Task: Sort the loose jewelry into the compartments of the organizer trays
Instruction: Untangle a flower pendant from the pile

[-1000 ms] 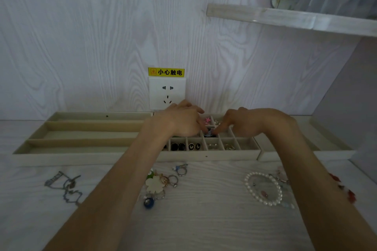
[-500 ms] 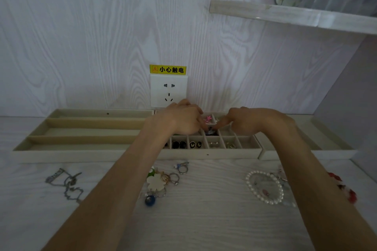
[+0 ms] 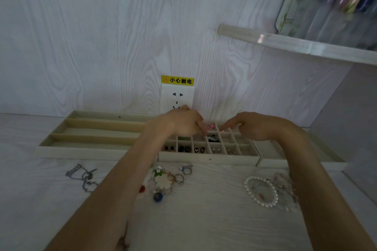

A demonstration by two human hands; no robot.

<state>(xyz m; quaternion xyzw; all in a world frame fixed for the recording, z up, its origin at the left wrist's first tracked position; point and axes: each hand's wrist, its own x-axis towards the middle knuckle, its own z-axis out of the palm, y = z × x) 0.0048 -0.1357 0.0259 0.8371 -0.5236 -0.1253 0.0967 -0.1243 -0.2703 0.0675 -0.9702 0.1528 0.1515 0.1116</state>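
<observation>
Left hand (image 3: 179, 124): fingers are curling down into the gridded tray (image 3: 210, 158), tips reaching the second-row cell beside a dark piece (image 3: 213, 138); whether they are pinching anything, cannot tell. Right hand (image 3: 253, 128): forefinger is pointing left toward a pink piece (image 3: 211, 126) in the back row, other fingers are folding under, nothing visibly held. Loose rings (image 3: 179, 177), a pearl bracelet (image 3: 261, 191) and a chain (image 3: 85, 177) are lying on the table (image 3: 204, 220) in front of the trays.
</observation>
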